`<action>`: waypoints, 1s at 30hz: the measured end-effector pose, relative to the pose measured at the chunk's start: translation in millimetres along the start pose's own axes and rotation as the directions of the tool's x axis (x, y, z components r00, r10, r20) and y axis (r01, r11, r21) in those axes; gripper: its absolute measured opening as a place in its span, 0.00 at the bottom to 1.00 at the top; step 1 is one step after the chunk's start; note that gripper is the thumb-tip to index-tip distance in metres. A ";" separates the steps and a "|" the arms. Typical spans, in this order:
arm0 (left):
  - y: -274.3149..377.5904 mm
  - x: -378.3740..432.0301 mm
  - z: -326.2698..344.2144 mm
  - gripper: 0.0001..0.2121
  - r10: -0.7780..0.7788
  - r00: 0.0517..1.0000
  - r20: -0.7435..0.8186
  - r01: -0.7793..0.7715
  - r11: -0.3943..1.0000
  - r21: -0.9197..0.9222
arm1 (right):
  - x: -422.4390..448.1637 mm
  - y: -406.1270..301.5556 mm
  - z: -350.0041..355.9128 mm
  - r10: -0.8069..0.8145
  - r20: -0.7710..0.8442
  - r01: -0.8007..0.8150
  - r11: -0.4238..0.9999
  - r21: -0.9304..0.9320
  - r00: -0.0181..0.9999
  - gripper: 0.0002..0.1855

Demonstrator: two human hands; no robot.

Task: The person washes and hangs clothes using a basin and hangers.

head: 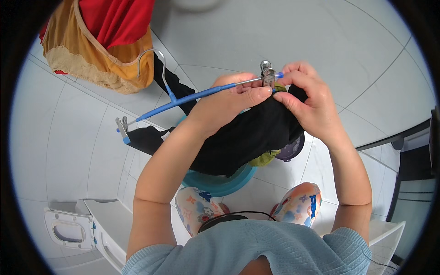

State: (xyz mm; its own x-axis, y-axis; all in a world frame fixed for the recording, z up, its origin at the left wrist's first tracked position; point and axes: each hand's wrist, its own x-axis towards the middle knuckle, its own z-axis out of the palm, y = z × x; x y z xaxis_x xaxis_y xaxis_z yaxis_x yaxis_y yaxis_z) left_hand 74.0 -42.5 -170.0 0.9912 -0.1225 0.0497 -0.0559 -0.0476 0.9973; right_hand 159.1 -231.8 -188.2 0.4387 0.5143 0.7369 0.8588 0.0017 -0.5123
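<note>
A blue-coated metal clip hanger (pixel 196 98) slants across in front of me, with its hook up and to the left. My left hand (pixel 233 99) grips the hanger's right end, its thumb by the right metal clip (pixel 268 77). Just right of that clip, my right hand (pixel 309 99) pinches the upper edge of a black garment (pixel 247 141), where some olive-green fabric shows. The left metal clip (pixel 122 130) is fastened on another corner of the black garment. Whether the right clip bites the fabric is hard to tell. More olive-green cloth (pixel 264 158) hangs below the black one.
Beneath the garment a turquoise basin (pixel 220 185) stands on the tiled floor, with a dark purple basin (pixel 292 149) partly hidden behind. Red clothing (pixel 117 20) and an orange lace-trimmed garment (pixel 134 74) hang at upper left. A toilet with a raised seat (pixel 68 230) is at lower left.
</note>
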 end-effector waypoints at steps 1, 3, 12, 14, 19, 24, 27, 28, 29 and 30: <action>0.4 -1.0 1.1 0.15 -0.015 1.000 -0.011 0.015 1.000 0.023 | -0.4 0.1 0.6 0.060 0.014 -0.061 0.994 0.093 0.998 0.10; 1.2 -3.0 3.9 0.17 -0.044 0.998 -0.036 0.047 0.997 0.069 | -2.5 -1.8 1.9 0.174 0.057 -0.183 0.944 0.274 0.983 0.09; 6.2 -13.2 11.7 0.22 -0.034 0.998 -0.055 0.032 0.999 -0.033 | 3.3 -17.6 -1.4 0.261 0.195 -0.312 0.897 0.313 0.945 0.08; 12.9 -19.9 10.5 0.26 -0.128 0.987 -0.097 0.143 0.976 0.166 | 6.3 -19.8 -3.7 0.261 0.213 -0.322 0.883 0.341 0.941 0.07; 32.8 -65.4 12.6 0.27 0.004 0.999 -0.053 0.039 0.630 0.776 | 16.2 -24.2 -21.2 0.265 0.288 -0.341 0.904 0.256 0.920 0.06; 23.4 -49.9 -2.9 0.19 0.388 0.882 -0.266 -0.190 0.811 0.553 | 39.6 -38.2 -31.8 0.045 0.323 -0.058 0.998 0.032 0.945 0.05; 12.7 -29.0 0.5 0.17 0.412 0.898 -0.156 -0.351 0.883 0.312 | 49.7 -49.5 -39.5 0.071 0.374 -0.070 0.997 -0.017 0.925 0.05; 10.4 -25.5 0.2 0.17 0.364 0.928 -0.082 -0.342 0.918 0.202 | 52.3 -52.1 -41.7 0.101 0.400 -0.090 0.995 -0.045 0.911 0.05; 9.6 -22.1 -2.7 0.17 0.376 0.924 -0.071 -0.355 0.912 0.203 | 55.0 -54.8 -43.5 0.130 0.423 -0.109 0.991 -0.073 0.897 0.05; 7.9 -18.8 -5.6 0.18 0.385 0.921 -0.057 -0.368 0.909 0.198 | 55.8 -56.8 -45.2 0.165 0.446 -0.131 0.986 -0.105 0.880 0.05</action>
State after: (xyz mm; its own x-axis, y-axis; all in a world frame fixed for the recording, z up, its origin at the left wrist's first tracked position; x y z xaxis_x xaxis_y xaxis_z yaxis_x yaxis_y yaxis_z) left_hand 55.6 -35.0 -162.7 0.8982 -0.0742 0.4333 -0.4391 -0.1945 0.8771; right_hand 146.8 -241.9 -98.0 0.4091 0.8354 0.3670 0.8166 -0.1557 -0.5558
